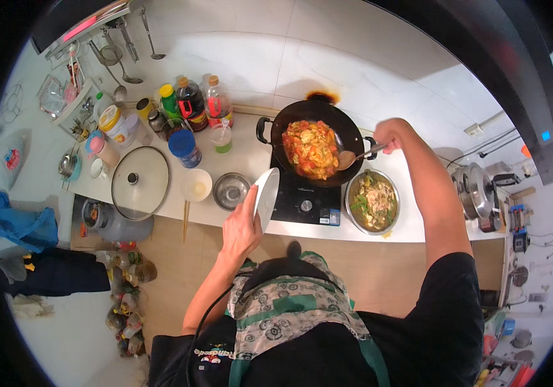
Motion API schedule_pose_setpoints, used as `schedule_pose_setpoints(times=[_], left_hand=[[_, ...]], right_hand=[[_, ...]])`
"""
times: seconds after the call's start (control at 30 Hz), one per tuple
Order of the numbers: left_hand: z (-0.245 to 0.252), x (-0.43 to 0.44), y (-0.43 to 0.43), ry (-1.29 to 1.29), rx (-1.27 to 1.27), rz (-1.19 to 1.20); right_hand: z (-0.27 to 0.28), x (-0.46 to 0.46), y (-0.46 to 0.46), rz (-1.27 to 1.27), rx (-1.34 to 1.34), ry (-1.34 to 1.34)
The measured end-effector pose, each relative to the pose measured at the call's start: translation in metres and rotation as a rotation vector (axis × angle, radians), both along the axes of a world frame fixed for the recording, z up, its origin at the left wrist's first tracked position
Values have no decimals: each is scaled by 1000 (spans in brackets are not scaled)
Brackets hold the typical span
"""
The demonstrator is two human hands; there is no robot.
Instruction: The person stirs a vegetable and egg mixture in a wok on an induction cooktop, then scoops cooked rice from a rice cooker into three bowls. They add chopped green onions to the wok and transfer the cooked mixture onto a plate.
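My left hand (242,229) grips the rim of a white bowl (269,199), tipped on its side in front of the cooker. In my right hand (392,133) is the handle of a spatula (346,159), its blade at the right side of the food inside a black wok (349,128). Scrambled egg with tomato (310,150) fills the left and middle of the wok, which stands on a black induction cooker (286,203). Just right of the cooker, a metal bowl (348,213) holds a dish of greens and pale strips. What the white bowl contains is hidden from view.
Left of the cooker stand a steel bowl (232,191), a small pale bowl (196,185), chopsticks (186,220) and a glass lid (141,188) overhanging the counter edge. Sauce bottles (191,104) and a blue-lidded jar (184,147) line the back. Lidded pots (474,191) stand far right.
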State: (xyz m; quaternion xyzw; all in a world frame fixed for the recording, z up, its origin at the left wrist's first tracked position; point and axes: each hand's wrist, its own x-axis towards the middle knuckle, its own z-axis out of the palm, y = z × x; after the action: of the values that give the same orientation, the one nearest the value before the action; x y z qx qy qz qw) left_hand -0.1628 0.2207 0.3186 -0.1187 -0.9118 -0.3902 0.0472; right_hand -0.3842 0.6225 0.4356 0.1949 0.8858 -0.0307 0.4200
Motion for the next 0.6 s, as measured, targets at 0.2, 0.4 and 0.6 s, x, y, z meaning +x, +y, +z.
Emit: schedule_pose_setpoints(times=[0.2,0.4,0.6], left_hand=[[-15,19,4,-50,95,280],[-25,35,9,104,-122,230],[-14,32,21,-24,276,480]], right_hand=[[-58,66,45,-399,-498,48],[-143,98,0,-477,-651,305],[-163,124,-26,-390,-596,589]])
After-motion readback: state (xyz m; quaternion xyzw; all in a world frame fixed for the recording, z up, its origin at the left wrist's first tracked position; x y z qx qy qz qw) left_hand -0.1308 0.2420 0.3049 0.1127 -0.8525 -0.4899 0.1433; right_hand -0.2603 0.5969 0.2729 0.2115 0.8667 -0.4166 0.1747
